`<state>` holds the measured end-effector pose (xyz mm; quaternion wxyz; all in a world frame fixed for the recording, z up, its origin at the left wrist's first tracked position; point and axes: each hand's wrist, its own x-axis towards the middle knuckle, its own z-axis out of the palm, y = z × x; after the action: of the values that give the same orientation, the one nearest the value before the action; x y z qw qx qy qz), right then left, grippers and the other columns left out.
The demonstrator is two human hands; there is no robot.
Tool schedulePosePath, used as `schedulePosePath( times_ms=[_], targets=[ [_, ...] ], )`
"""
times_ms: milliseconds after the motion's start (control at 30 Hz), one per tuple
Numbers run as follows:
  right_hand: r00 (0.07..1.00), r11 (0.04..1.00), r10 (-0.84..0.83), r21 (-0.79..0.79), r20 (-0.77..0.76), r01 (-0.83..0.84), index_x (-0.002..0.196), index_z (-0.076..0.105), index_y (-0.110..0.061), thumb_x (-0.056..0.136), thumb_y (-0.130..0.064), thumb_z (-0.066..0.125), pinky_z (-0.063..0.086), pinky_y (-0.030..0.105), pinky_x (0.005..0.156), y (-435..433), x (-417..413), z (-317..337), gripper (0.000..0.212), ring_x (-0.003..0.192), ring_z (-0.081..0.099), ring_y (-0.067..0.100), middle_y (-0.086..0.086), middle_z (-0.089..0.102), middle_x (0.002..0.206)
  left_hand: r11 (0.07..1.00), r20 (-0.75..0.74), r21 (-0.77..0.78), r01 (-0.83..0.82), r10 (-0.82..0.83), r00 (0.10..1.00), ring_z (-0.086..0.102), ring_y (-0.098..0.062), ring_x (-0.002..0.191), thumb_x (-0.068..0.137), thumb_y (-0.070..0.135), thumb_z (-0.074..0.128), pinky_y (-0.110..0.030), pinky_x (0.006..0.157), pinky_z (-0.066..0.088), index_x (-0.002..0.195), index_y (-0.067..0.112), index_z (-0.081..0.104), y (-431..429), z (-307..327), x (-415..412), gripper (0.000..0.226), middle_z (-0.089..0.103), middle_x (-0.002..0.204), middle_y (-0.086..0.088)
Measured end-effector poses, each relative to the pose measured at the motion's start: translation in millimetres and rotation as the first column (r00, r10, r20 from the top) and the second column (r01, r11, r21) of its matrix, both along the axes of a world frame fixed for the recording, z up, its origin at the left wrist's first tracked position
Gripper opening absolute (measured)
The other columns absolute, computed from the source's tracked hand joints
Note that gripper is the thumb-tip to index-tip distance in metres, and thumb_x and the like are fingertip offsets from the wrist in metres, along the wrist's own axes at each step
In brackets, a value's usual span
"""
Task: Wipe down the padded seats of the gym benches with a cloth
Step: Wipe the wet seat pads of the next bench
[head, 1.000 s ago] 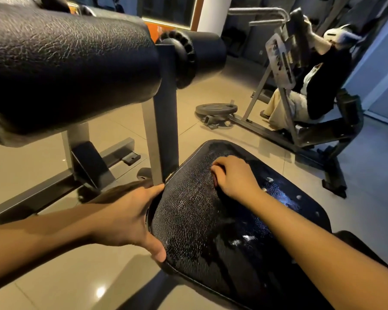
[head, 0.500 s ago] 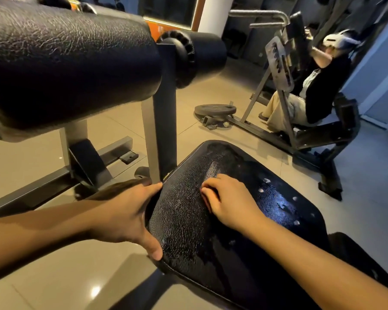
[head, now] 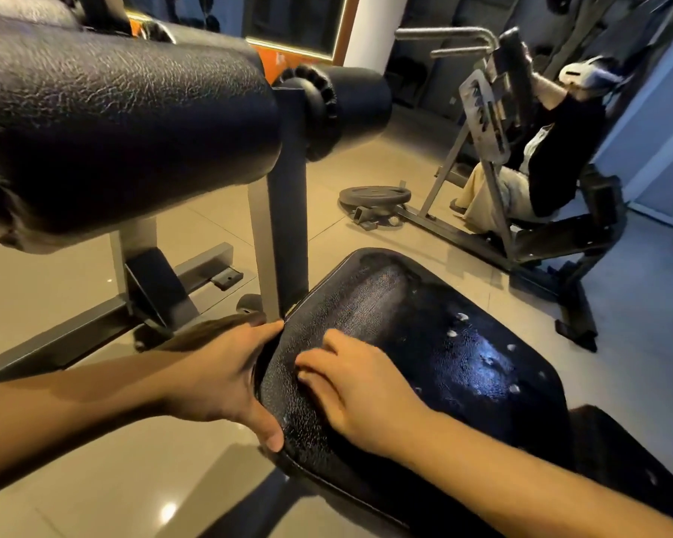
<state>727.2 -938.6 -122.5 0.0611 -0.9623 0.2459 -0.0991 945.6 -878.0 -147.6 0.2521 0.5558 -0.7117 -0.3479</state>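
**Ana:** Sliding back toward the near left corner of the seat pad (head: 424, 343), that's the right hand (head: 360, 398) — a second ago it was up around the middle of the pad.

**Ben:** And the left hand (head: 226, 372) hasn't budged, clamped on the pad's left edge, thumb over the top, fingers tucked beneath.

**Ana:** Right hand lies palm-down, fingers together and slightly curled, pressed onto the vinyl. No cloth shows; if there's one, it's hidden under the palm, and I can't tell.

**Ben:** Look at the cracked vinyl along that left edge, and the pale specks toward the right edge. Those specks look untouched to me.

**Ana:** So, doing this well: I'd keep that left grip steadying the pad, press flat and even, and work overlapping passes from the far end to the near edge.

**Ben:** Gently over the cracks, though; hard rubbing could flake them. Then out to the right edge for the specks.

**Ana:** The roller pad (head: 125, 122) overhead hangs close, so keep those strokes low.
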Motion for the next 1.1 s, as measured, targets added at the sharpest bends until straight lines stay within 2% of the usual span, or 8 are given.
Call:
schedulePosePath(
  times_ms=[100,300,400,567,667,800,967,1100],
  targets=[
    [0.998,0.994,0.058,-0.087,-0.001,-0.058,0.118,0.064,-0.025,0.103,-0.041,0.041,0.049,0.037,0.069,-19.5,-12.1,-7.1,0.032,0.085,0.059,0.027,0.003,0.055,0.099,1.000,-0.006,0.012,0.013,-0.013,1.000,0.044,0.026,0.116,0.055,0.039,0.101,0.003,0.092,0.037,0.130,0.051,0.039,0.3,2.8,-1.4,0.098,0.046,0.124,0.051],
    [0.774,0.747,-0.631,-0.226,0.054,0.625,0.113,0.069,-0.019,0.105,-0.034,0.045,0.054,0.043,0.084,-175.0,-32.4,1.7,0.030,0.099,0.062,0.037,0.013,0.066,0.112,1.000,-0.004,0.006,-0.017,0.017,1.000,0.048,0.015,0.123,0.051,0.047,0.101,-0.008,0.106,0.039,0.149,0.040,0.037,0.4,-2.2,0.5,0.118,0.055,0.133,0.033],
    [0.875,0.862,-0.482,-0.152,0.052,0.484,0.120,0.067,-0.022,0.105,-0.037,0.045,0.051,0.043,0.086,-116.1,1.3,-1.9,0.031,0.100,0.061,0.033,0.008,0.062,0.111,1.000,0.014,0.012,-0.022,0.022,1.000,0.048,0.016,0.121,0.052,0.047,0.101,-0.004,0.101,0.038,0.147,0.040,0.039,-0.5,-1.1,2.5,0.114,0.055,0.130,0.032],
    [0.994,0.994,0.106,-0.034,0.016,-0.106,0.115,0.068,-0.021,0.102,-0.038,0.044,0.048,0.037,0.068,-4.3,-2.4,-3.2,0.031,0.084,0.059,0.026,0.004,0.057,0.097,1.000,-0.014,0.028,-0.010,0.011,1.000,0.049,0.022,0.116,0.056,0.034,0.101,0.000,0.092,0.040,0.138,0.046,0.038,-1.6,-2.6,1.2,0.105,0.053,0.123,0.044],
    [0.992,0.974,-0.120,-0.188,0.041,0.126,0.119,0.067,-0.025,0.103,-0.043,0.039,0.049,0.035,0.070,-67.9,-15.5,-4.4,0.037,0.091,0.063,0.027,0.004,0.059,0.102,1.000,0.025,0.025,-0.009,0.008,1.000,0.046,0.021,0.120,0.052,0.045,0.101,-0.004,0.101,0.039,0.136,0.053,0.035,-2.8,-2.1,2.8,0.107,0.050,0.127,0.045],
    [0.803,0.776,-0.596,-0.262,-0.010,0.574,0.124,0.065,-0.019,0.107,-0.037,0.042,0.047,0.039,0.081,-146.6,-25.9,2.4,0.034,0.103,0.062,0.034,0.011,0.060,0.113,0.999,0.015,0.031,-0.018,0.017,1.000,0.047,0.012,0.128,0.048,0.053,0.100,-0.017,0.112,0.039,0.152,0.040,0.034,-2.5,-4.2,3.1,0.124,0.053,0.137,0.033],
    [0.958,0.952,-0.287,-0.120,-0.013,0.283,0.124,0.063,-0.022,0.106,-0.038,0.043,0.050,0.043,0.083,-31.9,22.3,-0.4,0.032,0.100,0.060,0.031,0.008,0.058,0.113,0.998,0.019,0.052,-0.021,0.020,1.000,0.047,0.014,0.125,0.053,0.048,0.100,-0.017,0.110,0.042,0.148,0.041,0.035,-2.1,-3.6,2.1,0.115,0.053,0.135,0.028],
    [0.998,0.994,0.052,-0.096,-0.042,-0.056,0.116,0.065,-0.021,0.101,-0.038,0.045,0.052,0.039,0.063,37.9,-8.9,-2.6,0.030,0.082,0.059,0.025,0.004,0.055,0.098,0.999,-0.021,0.049,-0.019,0.020,1.000,0.040,0.032,0.114,0.058,0.040,0.099,0.001,0.098,0.038,0.145,0.044,0.028,-0.1,-7.6,3.1,0.113,0.048,0.129,0.034]
  ],
)
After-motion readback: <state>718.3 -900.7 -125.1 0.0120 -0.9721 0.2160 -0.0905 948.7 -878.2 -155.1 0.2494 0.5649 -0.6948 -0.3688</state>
